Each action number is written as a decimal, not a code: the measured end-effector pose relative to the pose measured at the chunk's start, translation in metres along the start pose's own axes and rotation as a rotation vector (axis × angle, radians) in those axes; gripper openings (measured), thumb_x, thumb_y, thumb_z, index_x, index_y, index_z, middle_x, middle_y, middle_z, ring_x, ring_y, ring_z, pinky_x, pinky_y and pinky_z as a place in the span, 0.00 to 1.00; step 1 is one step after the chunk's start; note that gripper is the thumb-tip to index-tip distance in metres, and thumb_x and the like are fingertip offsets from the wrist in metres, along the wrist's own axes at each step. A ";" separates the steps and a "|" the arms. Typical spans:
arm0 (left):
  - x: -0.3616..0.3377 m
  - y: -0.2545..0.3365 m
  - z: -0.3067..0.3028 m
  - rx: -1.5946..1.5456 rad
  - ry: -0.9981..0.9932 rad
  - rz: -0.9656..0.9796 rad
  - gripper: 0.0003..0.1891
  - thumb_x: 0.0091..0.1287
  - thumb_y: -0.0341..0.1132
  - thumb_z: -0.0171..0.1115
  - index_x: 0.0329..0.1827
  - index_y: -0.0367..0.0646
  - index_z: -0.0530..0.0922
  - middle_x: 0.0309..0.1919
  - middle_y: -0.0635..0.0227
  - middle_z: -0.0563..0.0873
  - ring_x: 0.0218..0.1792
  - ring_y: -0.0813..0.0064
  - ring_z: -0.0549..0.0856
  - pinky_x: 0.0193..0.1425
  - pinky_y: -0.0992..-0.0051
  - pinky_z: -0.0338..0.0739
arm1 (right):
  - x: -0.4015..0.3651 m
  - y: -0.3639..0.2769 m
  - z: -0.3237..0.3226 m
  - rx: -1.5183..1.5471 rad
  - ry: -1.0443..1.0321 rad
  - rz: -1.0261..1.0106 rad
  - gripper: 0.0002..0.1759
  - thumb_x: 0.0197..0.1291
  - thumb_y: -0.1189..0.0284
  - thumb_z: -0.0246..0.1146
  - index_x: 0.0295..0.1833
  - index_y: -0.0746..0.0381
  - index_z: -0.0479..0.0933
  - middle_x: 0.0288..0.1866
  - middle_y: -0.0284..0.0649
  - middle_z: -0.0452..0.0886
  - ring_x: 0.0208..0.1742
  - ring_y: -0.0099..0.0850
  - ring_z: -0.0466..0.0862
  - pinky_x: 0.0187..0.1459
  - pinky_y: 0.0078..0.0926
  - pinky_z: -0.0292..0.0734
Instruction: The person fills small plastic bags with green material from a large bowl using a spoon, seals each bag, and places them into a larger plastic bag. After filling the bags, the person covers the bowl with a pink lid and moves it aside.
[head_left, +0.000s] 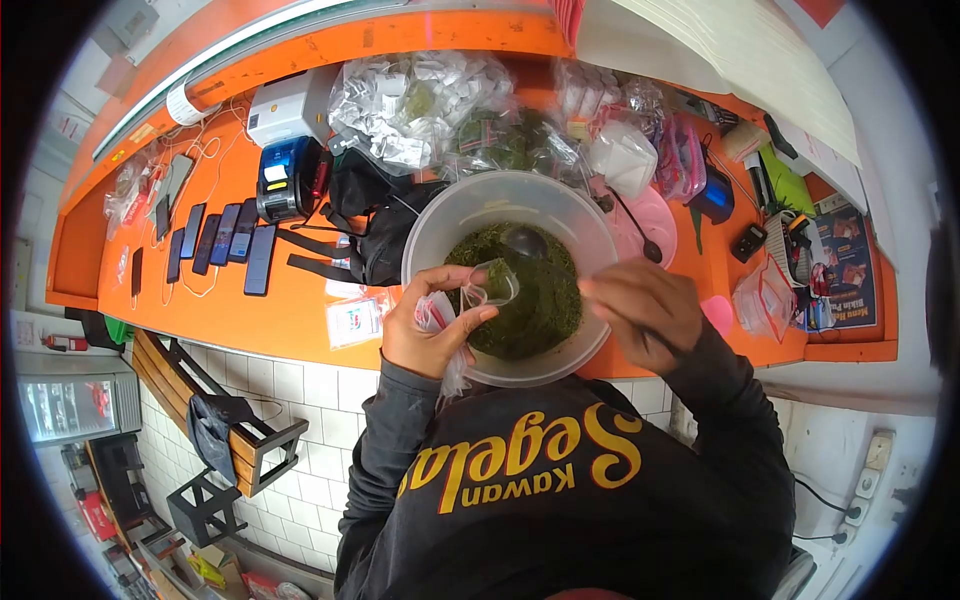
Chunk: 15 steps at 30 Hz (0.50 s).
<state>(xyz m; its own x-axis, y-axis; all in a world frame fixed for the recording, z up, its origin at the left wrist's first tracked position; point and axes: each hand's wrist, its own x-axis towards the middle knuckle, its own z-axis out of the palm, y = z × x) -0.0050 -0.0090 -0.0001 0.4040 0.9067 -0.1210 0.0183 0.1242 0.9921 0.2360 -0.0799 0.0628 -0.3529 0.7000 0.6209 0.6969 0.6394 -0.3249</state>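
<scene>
A large translucent plastic tub stands at the table's front edge, holding dark green dried flakes. A dark, rounded piece like a spoon's bowl rests on the flakes near the far side. My left hand is closed round a small clear plastic bag, its mouth held open above the tub, with some green showing inside. My right hand hovers over the tub's right rim, its fingers bent and pressed together; whatever they may hold is hidden.
Several phones lie on the orange table at left, beside a blue-black printer and a black bag. Filled plastic bags line the back. A pink plate with a dark spoon is at right.
</scene>
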 end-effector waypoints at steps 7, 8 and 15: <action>-0.005 -0.003 0.008 0.108 -0.005 0.351 0.23 0.56 0.18 0.69 0.54 0.35 0.70 0.54 0.52 0.81 0.26 0.81 0.84 0.21 0.84 0.78 | 0.013 -0.003 0.032 0.278 -0.103 0.531 0.14 0.64 0.80 0.59 0.54 0.63 0.77 0.45 0.41 0.82 0.43 0.31 0.85 0.42 0.26 0.81; -0.007 -0.003 0.009 0.120 0.005 0.348 0.23 0.56 0.17 0.69 0.53 0.34 0.70 0.54 0.52 0.81 0.26 0.81 0.84 0.21 0.84 0.78 | 0.019 -0.007 0.031 0.376 -0.126 0.532 0.13 0.64 0.80 0.59 0.54 0.63 0.78 0.46 0.41 0.82 0.43 0.29 0.85 0.42 0.25 0.81; -0.017 0.019 -0.001 -0.251 -0.045 0.117 0.15 0.62 0.23 0.66 0.52 0.34 0.79 0.46 0.56 0.85 0.27 0.81 0.84 0.24 0.84 0.75 | 0.030 0.003 0.041 0.544 -0.132 0.450 0.09 0.65 0.78 0.60 0.49 0.65 0.78 0.44 0.38 0.82 0.42 0.24 0.83 0.42 0.21 0.81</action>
<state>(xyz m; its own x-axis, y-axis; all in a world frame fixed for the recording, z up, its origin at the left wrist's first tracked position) -0.0128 -0.0218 0.0209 0.4306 0.9025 0.0008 -0.2558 0.1212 0.9591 0.2018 -0.0445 0.0511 -0.2013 0.9436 0.2630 0.3947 0.3239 -0.8598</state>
